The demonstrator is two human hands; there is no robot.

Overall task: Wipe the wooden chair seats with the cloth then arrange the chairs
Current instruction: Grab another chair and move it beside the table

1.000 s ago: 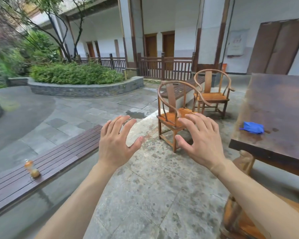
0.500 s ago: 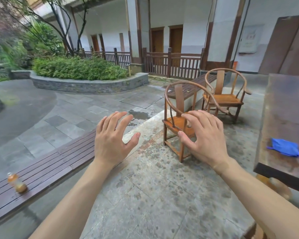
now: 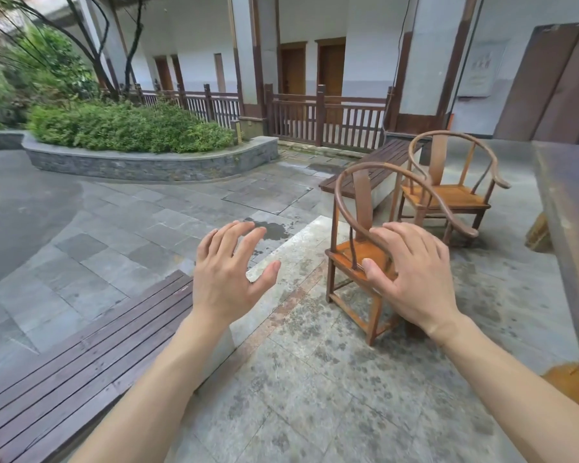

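Both hands out front, left hand [image 3: 229,275] and right hand [image 3: 411,275], fingers spread wide, gripping nothing. Near chair [image 3: 358,259] right behind the right one, second chair [image 3: 448,195] beyond, both on stone floor [image 3: 315,379].

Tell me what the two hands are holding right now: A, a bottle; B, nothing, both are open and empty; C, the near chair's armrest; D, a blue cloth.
B: the left hand and right hand are both raised with fingers spread and nothing in them. The right hand is in front of the near wooden chair, but its fingers are not closed on the chair, and no cloth is in view.
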